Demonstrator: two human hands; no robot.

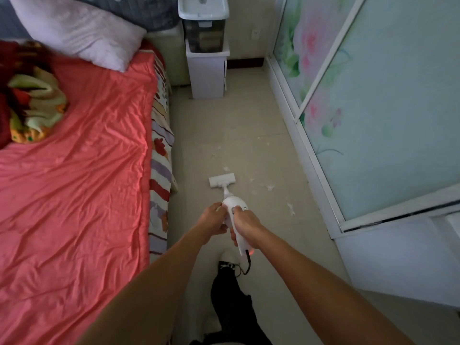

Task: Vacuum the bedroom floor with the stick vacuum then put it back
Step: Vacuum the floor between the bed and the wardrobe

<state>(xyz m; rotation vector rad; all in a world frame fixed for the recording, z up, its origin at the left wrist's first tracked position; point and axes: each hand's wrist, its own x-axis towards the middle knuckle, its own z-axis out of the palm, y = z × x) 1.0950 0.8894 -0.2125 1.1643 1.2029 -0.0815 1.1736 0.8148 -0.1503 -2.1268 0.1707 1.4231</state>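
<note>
A white stick vacuum (232, 204) stands on the pale tiled floor (249, 125) between the bed and the glass doors. Its flat floor head (222, 180) rests on the tiles just ahead of me. My right hand (246, 226) is wrapped around the vacuum's handle, thumb near the top. My left hand (214, 220) grips the left side of the vacuum's body. A black cord (246, 263) hangs from the handle's end, where a small orange light glows. White scraps of debris (270, 187) lie scattered on the tiles around and beyond the head.
A bed with a coral sheet (87, 170) fills the left; its patterned side hangs by the aisle. A white bedside cabinet (207, 75) with a bin on top stands at the far end. Flowered glass sliding doors (373, 108) line the right. My dark trouser leg (231, 302) is below.
</note>
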